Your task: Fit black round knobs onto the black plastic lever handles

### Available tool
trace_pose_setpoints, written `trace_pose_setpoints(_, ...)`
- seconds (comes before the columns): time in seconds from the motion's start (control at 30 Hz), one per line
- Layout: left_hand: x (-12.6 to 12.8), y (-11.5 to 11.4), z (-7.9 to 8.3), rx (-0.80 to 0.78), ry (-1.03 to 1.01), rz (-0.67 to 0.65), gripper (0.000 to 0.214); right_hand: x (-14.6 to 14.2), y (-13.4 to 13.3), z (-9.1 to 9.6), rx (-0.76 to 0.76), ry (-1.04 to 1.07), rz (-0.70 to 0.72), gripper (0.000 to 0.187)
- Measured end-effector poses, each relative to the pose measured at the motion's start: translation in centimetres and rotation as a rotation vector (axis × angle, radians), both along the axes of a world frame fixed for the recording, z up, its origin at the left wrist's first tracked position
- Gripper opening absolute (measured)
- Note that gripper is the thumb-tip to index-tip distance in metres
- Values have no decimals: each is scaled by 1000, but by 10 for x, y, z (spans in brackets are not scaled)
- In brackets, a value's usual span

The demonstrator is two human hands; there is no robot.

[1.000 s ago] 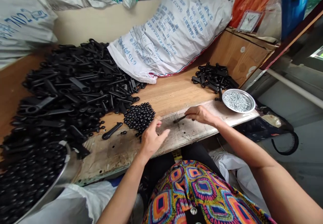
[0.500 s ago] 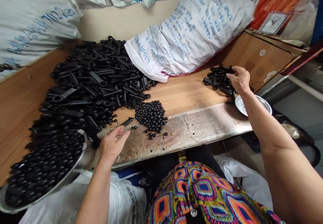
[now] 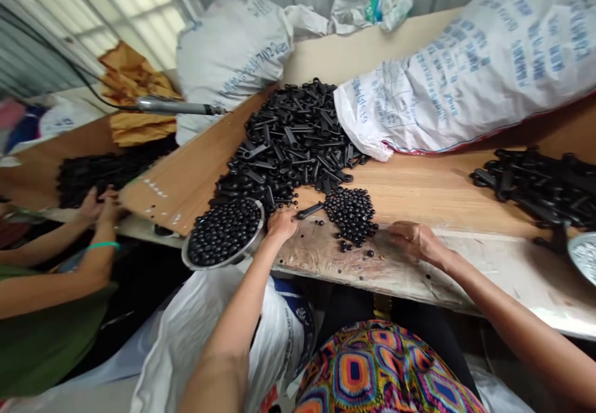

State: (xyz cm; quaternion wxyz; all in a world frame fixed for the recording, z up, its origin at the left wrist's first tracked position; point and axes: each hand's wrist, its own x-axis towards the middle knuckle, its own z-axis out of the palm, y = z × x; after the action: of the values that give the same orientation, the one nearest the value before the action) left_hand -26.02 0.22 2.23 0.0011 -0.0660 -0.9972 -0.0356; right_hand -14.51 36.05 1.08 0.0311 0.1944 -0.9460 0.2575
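My left hand (image 3: 281, 223) is pinched on the end of a single black plastic handle (image 3: 309, 210) that lies on the wooden table (image 3: 419, 189) beside a small heap of black beads (image 3: 351, 213). My right hand (image 3: 414, 240) rests just right of that heap with its fingers curled toward the loose beads; I cannot make out anything in it. A metal bowl (image 3: 222, 258) full of black beads sits at the table edge, left of my left hand. Behind it rises a big pile of black handles (image 3: 293, 143).
A second pile of black handles (image 3: 535, 180) lies far right, above a metal dish's rim (image 3: 582, 258). A printed white sack (image 3: 465, 71) leans at the back. At the left another person's hands (image 3: 100, 205) work at a neighbouring table with black parts.
My right hand came back from the right-hand pile to the bead heap. My left hand reached the single handle and pinched it. The view swung left, bringing the neighbouring person into sight.
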Motion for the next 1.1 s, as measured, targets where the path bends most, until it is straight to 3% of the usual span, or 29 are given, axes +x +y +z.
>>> trace_pose_setpoints(0.13, 3, 9, 6, 48, 52, -25, 36, -21, -29, -1, 112, -3, -21, 28)
trace_pose_setpoints(0.27, -6, 31, 6, 111, 13, -99, 36, -36, -40, 1, 243, -71, -103, 24)
trace_pose_setpoints(0.37, -20, 44, 5, 146, -57, -80, 35, -42, -44, 5, 317, -131, -144, 21)
trace_pose_setpoints(0.53, -38, 47, 8, 232, -155, 8, 11, -44, -47, 8, 291, -161, -159, 20)
trace_pose_setpoints(0.7, -26, 40, 17, 472, -198, 34, 8, -36, -39, 12, 192, -150, -195, 20)
trace_pose_setpoints(0.77, -10, 43, 27, 600, -207, 14, 13, -25, -33, 17, -9, -162, -204, 20)
trace_pose_setpoints(0.87, 23, 61, 48, 903, -265, -82, 23, 2, -27, 29, -597, -242, -192, 22)
trace_pose_setpoints(0.93, 50, 81, 61, 1226, -405, -208, 27, 24, -27, 37, -925, -267, -165, 22)
trace_pose_setpoints(1.0, 77, 103, 70, 1385, -582, -321, 30, 44, -30, 43, -1113, -247, -135, 21)
trace_pose_setpoints(1.1, 110, 133, 71, 1415, -755, -393, 27, 67, -32, 49, -1233, -212, -110, 22)
